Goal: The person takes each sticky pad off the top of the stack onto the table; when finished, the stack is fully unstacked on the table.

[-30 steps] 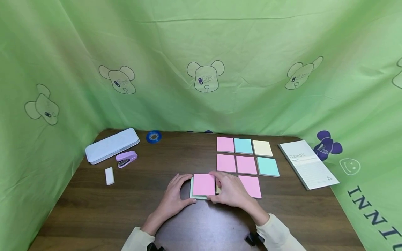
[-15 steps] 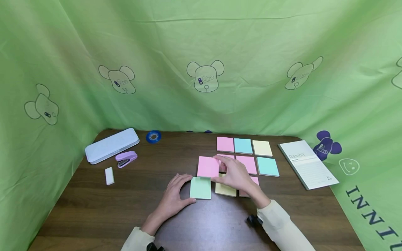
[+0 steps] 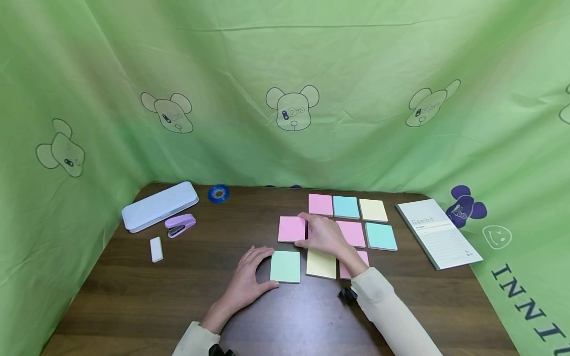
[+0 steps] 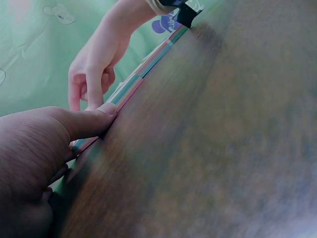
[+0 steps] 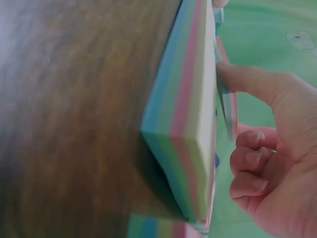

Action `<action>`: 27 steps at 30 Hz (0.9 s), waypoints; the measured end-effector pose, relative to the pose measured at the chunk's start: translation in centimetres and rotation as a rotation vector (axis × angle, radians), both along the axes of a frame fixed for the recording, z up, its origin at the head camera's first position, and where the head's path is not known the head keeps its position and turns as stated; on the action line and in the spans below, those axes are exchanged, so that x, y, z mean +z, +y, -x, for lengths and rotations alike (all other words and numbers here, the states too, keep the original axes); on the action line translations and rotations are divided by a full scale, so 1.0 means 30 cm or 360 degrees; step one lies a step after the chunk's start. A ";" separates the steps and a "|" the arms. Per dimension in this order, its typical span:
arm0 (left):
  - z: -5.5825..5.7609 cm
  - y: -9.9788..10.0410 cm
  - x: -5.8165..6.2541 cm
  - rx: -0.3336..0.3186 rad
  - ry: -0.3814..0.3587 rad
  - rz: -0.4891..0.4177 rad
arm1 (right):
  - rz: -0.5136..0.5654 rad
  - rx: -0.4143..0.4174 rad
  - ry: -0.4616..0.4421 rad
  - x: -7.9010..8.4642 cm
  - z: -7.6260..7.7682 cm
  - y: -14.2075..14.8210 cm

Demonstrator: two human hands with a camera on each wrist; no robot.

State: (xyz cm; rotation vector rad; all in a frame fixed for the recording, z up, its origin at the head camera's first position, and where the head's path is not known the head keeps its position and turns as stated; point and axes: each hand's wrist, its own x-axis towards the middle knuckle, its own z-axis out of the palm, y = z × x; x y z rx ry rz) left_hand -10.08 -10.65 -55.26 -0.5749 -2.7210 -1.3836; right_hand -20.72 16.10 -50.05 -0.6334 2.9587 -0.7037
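My left hand [image 3: 251,274] holds a pad of sticky notes with a mint green top [image 3: 285,267], thumb at its near left corner and fingertips at the far left one. Behind it lies a pink-topped pad [image 3: 291,229], which my right hand [image 3: 324,235] pinches by the right side between thumb and index finger. In the right wrist view that pad [image 5: 229,106] shows edge-on, the other fingers curled in beside it. A cream-topped pad [image 3: 321,264] sits under my right wrist, its layered blue, green and pink sides [image 5: 178,99] large in the right wrist view.
More pads stand in rows to the right, such as a turquoise one [image 3: 380,237] and a pink one [image 3: 320,204]. A notebook [image 3: 438,235] lies far right. Leftward are a pale case [image 3: 160,205], purple stapler [image 3: 180,225], white eraser [image 3: 156,249] and blue tape roll [image 3: 218,194].
My right hand has lifted the pink pad off the mint green pad and carried it back to the table behind, left of the second row. My left hand has stayed put.
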 end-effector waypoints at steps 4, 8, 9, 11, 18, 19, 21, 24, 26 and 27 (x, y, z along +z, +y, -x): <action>-0.002 -0.002 -0.001 -0.0002 0.0001 -0.0007 | -0.0097 0.0032 -0.0021 -0.007 -0.001 -0.009; -0.004 -0.004 -0.002 -0.0013 0.0005 -0.0008 | -0.0178 0.0047 -0.0032 -0.011 -0.003 -0.014; -0.004 -0.005 -0.003 -0.0016 0.0008 -0.0007 | -0.0186 0.0044 -0.0035 -0.012 -0.003 -0.015; -0.004 -0.007 -0.003 -0.0021 0.0012 -0.0005 | -0.0189 0.0036 -0.0041 -0.014 -0.002 -0.018; -0.003 -0.012 -0.002 -0.0009 0.0020 -0.0011 | -0.0176 0.0054 0.0027 -0.014 0.000 -0.026; -0.003 -0.013 -0.001 -0.0009 0.0017 -0.0012 | -0.0167 0.0049 0.0025 -0.014 -0.001 -0.027; -0.003 -0.013 -0.001 -0.0012 0.0008 -0.0011 | -0.0135 0.0025 0.0000 -0.013 -0.007 -0.025; -0.005 -0.013 -0.001 -0.0011 -0.0005 -0.0015 | -0.0064 -0.0018 -0.0054 -0.006 -0.019 -0.019; -0.006 -0.014 -0.001 -0.0004 -0.0005 -0.0030 | -0.0010 -0.0045 -0.0067 0.000 -0.030 -0.015; -0.006 -0.014 -0.002 0.0000 -0.0001 -0.0042 | 0.0015 -0.0059 -0.0067 0.004 -0.037 -0.012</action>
